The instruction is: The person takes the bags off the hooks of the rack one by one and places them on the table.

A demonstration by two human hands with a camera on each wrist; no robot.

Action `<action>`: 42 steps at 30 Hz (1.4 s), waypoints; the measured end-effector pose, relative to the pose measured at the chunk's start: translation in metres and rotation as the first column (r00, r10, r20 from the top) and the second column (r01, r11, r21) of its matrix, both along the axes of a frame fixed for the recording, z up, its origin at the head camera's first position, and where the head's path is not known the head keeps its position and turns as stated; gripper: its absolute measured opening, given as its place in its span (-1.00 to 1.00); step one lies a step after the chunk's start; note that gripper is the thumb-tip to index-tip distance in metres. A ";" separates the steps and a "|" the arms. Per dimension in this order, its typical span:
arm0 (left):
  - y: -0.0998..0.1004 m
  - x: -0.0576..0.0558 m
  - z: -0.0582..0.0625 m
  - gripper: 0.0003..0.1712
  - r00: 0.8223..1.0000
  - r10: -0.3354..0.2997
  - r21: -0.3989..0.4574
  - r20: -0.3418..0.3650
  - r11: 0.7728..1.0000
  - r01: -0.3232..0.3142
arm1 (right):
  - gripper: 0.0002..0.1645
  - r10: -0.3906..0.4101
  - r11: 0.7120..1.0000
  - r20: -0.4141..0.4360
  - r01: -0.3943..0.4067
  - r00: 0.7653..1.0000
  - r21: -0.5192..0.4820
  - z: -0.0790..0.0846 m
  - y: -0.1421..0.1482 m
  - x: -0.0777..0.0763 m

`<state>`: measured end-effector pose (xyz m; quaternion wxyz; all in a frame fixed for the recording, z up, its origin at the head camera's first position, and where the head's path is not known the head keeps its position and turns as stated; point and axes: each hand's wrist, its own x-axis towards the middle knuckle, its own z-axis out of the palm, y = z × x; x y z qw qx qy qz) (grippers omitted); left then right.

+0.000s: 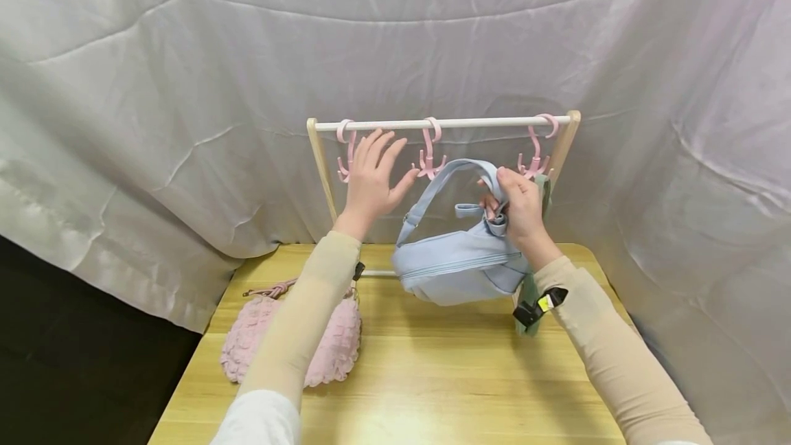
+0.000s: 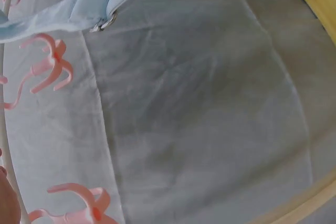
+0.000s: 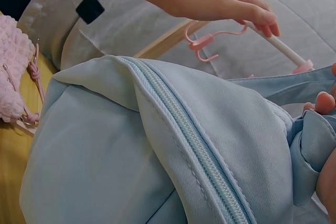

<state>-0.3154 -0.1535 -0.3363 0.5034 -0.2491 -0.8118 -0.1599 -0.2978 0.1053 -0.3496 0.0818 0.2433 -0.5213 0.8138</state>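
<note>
White sleeve at bottom edge is nearest, then the beige-covered L forearm. R hand is clamped on the light-blue bag, fingers & thumb round the R end of its strap; bag hangs just below & to the L of that hand, above the worktop. Long axis runs approx. L to R, w/ a zip along it.

Key relation, as judged: strap loop vs. middle hook. Prongs show just L of the loop's top; strap looks off them, tho depth b/w the two can't be told.

L hand has fingers straight & apart, gripping nothing, up by the white rail near the L hook; can't tell if it touches. Bag lies below & to the R of it, well apart, so R hand is nearer. Pink bag rests on worktop, front L; green item shows below the R hook.
</note>
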 end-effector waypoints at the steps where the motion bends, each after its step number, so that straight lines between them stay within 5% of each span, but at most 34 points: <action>1: 0.000 0.002 -0.002 -0.40 1.000 -0.001 -0.001 -0.001 1.000 0.001 | -0.57 0.000 1.000 0.000 0.000 1.000 0.001 0.000 0.000 0.000; 17: -0.006 0.024 -0.050 -0.46 0.993 -0.031 0.009 0.111 0.999 0.031 | -0.59 0.015 1.000 -0.002 -0.015 1.000 -0.001 -0.003 -0.003 0.000; 25: -0.011 0.033 -0.077 -0.46 0.947 -0.004 0.026 0.320 1.000 -0.004 | -0.57 0.012 1.000 -0.006 -0.012 1.000 0.000 -0.003 -0.003 0.001; 30: -0.013 0.035 -0.090 -0.44 0.865 -0.055 0.075 0.498 0.997 0.020 | -0.57 0.010 1.000 -0.004 -0.010 1.000 0.003 -0.004 -0.003 0.001; 34: -0.014 0.033 -0.097 -0.44 0.762 -0.179 0.188 0.623 0.979 0.077 | -0.57 0.010 1.000 -0.005 -0.010 1.000 0.009 -0.005 -0.004 0.002; 38: -0.012 0.030 -0.101 -0.44 0.645 -0.341 0.343 0.684 0.931 0.128 | -0.56 0.005 1.000 0.002 -0.005 1.000 0.018 -0.006 -0.005 0.002; 42: -0.009 0.029 -0.103 -0.45 0.571 -0.430 0.440 0.699 0.888 0.131 | -0.55 0.001 1.000 0.008 -0.002 1.000 0.023 -0.007 -0.006 0.001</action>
